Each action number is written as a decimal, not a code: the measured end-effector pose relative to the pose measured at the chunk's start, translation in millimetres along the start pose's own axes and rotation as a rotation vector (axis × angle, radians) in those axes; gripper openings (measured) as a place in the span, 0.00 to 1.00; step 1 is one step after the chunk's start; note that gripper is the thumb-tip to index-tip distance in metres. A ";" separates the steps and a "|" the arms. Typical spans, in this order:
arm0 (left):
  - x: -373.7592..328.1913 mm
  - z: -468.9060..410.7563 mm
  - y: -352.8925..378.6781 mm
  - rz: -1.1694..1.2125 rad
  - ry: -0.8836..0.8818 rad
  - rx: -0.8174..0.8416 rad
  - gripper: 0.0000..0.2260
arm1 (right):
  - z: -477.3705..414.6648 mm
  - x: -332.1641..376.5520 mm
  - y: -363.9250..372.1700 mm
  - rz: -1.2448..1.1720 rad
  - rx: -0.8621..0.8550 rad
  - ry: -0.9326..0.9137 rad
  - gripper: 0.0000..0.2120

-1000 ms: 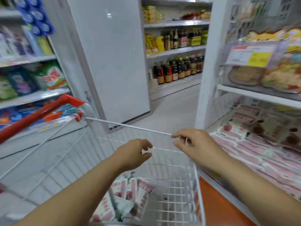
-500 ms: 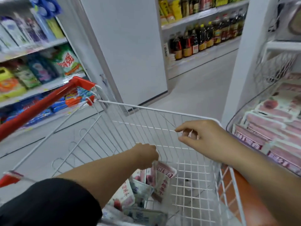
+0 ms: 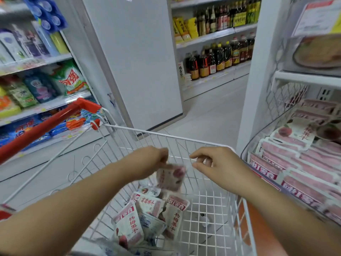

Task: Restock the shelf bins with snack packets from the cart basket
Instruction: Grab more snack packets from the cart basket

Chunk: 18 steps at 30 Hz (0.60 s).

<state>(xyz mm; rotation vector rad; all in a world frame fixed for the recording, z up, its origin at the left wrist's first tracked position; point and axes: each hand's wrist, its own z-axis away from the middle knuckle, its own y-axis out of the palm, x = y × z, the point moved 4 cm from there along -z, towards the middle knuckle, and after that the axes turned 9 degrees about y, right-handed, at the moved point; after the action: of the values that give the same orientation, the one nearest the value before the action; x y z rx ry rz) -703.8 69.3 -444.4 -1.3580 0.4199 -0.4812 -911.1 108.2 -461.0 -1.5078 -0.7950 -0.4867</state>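
Cart basket (image 3: 166,134): white wire, right in front of you, just beside the shelf on your right.
Shelf bin (image 3: 249,143): clear-walled and already well stocked with rows of pink-and-white packets, so it looks like there's only room on top.
Packet pile (image 3: 147,213): loose dried-fruit snack packets heaped in the bottom left of the basket, overlapping at odd angles.
Right grip (image 3: 215,163): your right hand hovers over the basket near its far rim, fingers loosely curled. As far as you can see it holds nothing.
Left grip (image 3: 149,159): your left hand pinches one packet by its top edge.
Held packet (image 3: 170,177): it hangs below your left fingers, above the pile, and is motion-blurred.
Handling: judge these as light, soft film pouches, limp rather than stiff. The glossy film is likely slippery.
Where to hold: pinch the flat sealed top edge. If it swings, take the flat faces between thumb and fingers.
Risk: a one-corner pinch may let the pouch twist or slip, and squeezing the middle could crush the fruit.
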 end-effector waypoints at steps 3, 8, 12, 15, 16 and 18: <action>6.4 31.0 -32.3 0.463 -0.149 -0.371 0.08 | 6.5 2.1 -8.8 -0.239 -0.106 0.058 0.08; -8.0 57.6 -27.8 1.284 -0.389 -0.744 0.06 | 33.7 14.3 -19.2 -0.509 -0.273 0.140 0.16; -55.7 50.3 -22.8 1.717 -0.397 -0.860 0.06 | 59.5 24.2 -14.8 -0.696 -0.209 0.226 0.26; -102.0 33.6 -18.6 1.939 -0.313 -0.837 0.05 | 70.9 35.4 -17.4 -0.914 -0.180 0.251 0.27; -117.8 28.1 -18.3 1.991 -0.288 -0.802 0.06 | 72.4 36.6 -21.1 -0.943 -0.206 0.237 0.26; -146.4 20.7 -18.8 2.031 -0.236 -0.724 0.07 | 75.8 33.5 -34.1 -0.928 -0.326 0.205 0.25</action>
<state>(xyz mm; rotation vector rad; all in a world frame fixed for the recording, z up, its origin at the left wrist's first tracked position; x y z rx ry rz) -815.8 165.0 -421.1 -0.9474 1.5325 1.5962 -925.5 187.5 -421.9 -1.2728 -1.2760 -1.4899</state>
